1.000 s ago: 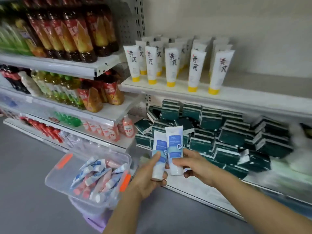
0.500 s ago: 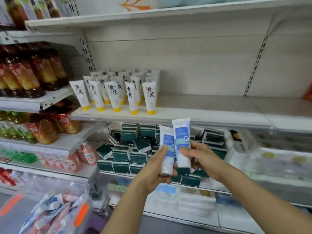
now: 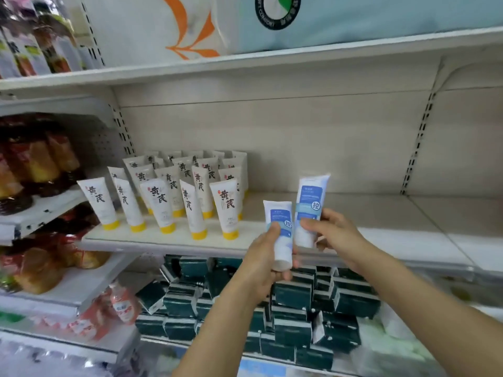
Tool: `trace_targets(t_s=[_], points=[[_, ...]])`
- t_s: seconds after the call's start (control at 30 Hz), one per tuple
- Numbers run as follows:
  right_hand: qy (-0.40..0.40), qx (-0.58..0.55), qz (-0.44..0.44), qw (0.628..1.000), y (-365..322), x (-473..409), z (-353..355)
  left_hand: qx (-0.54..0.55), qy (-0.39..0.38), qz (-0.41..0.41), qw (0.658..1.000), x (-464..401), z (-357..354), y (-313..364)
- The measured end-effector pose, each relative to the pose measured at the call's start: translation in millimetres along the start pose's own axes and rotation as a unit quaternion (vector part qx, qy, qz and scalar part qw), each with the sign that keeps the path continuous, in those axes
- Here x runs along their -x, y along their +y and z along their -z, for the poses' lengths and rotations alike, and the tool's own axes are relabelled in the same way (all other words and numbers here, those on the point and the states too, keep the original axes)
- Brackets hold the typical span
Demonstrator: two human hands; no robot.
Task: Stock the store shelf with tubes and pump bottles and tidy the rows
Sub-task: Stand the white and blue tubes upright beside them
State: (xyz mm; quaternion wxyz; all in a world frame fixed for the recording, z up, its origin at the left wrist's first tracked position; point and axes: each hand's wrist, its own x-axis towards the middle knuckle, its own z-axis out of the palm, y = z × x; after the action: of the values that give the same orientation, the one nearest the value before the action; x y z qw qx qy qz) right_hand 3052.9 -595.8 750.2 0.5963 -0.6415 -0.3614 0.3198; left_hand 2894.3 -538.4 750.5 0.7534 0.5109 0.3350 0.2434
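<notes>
My left hand (image 3: 262, 263) grips a white tube with a blue label (image 3: 280, 227), cap end down. Beside it my right hand (image 3: 336, 235) holds a second, taller blue-label tube (image 3: 310, 202), raised a little higher. Both tubes stand upright in front of the white shelf board (image 3: 381, 213), just right of several rows of white tubes with yellow caps (image 3: 174, 197) that stand on that shelf.
Stacked dark green boxes (image 3: 294, 295) fill the shelf below my hands. Bottles and red packets (image 3: 32, 164) sit on the shelves to the left. A large printed pack (image 3: 245, 20) lies on the top shelf. The white shelf stretches bare to the right (image 3: 449, 213).
My view has risen from the floor bin to the shelf. Both hands have lifted the two blue-label tubes up to shelf height, the right one now higher than the left.
</notes>
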Motion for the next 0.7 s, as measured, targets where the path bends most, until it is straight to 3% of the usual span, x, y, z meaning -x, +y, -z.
trace_targets(t_s=[0.33, 0.7], points=[[0.058, 0.036, 0.035, 0.997, 1.2, -105.3, -9.3, 0.051, 0.054, 0.065, 0.995, -59.3, 13.2, 13.7], [0.034, 0.164, 0.078, 0.983, 11.3, -218.8, -37.3, 0.080, 0.062, 0.088, 0.991, -87.1, 16.3, 22.5]])
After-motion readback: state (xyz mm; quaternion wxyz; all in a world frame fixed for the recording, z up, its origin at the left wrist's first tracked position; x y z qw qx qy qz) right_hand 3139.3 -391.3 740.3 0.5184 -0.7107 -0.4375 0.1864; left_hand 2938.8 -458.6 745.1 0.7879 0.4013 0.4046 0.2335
